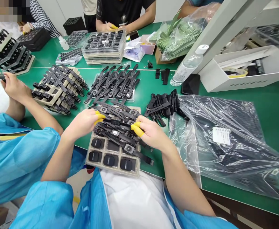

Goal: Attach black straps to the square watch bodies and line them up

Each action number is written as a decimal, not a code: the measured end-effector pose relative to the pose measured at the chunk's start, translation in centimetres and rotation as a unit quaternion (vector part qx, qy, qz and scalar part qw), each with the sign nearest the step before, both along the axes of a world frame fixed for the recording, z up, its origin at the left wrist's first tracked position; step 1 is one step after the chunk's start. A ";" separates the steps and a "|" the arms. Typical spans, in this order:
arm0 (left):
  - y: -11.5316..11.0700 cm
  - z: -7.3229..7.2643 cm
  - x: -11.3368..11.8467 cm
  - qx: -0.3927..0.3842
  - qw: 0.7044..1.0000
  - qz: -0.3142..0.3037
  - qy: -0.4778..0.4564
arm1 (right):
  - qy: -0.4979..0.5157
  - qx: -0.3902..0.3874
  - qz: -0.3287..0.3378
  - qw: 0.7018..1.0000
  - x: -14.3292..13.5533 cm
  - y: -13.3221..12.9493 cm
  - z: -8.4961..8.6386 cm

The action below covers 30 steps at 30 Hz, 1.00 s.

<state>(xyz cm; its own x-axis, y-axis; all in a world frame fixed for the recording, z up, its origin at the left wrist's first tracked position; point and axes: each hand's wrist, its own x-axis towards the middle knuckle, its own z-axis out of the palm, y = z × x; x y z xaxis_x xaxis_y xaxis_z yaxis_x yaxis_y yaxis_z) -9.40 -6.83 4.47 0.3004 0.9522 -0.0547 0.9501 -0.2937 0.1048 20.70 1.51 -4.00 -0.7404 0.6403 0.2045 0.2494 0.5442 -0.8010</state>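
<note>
My left hand (85, 123), with yellow finger cots on its fingertips, pinches the strap end of a black smartwatch. At the watch's other end my right hand (151, 131), also in yellow finger cots, is closed near the case; its exact hold is partly hidden by the fingers. Below and around both hands, several strapped smartwatches (129, 148) lie slantwise, backs up, across a beige compartment tray (113, 170). In the tray's near compartments sit square black watch cases (109, 160) without straps.
Loose black straps (164, 106) lie right of the tray, beside a large clear bag (234, 127). Behind stand another watch-covered tray (115, 84) and stacked trays (60, 87). A bottle (189, 65) leans near a white box (249, 73). A co-worker's arm (41, 111) is at left.
</note>
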 end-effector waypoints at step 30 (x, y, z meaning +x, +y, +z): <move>-12.3 -5.9 0.2 -0.029 0.990 0.037 0.131 | -0.056 0.079 -0.510 0.855 4.7 8.2 -7.3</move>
<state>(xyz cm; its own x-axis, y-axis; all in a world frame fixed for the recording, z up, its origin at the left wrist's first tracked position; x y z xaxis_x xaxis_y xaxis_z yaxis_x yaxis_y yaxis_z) -9.20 -19.10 -1.41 0.1988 0.9641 -0.1763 0.9656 -0.2234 -0.1330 25.44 9.71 -11.30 0.1669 0.9353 0.3120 0.7285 0.0963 -0.6782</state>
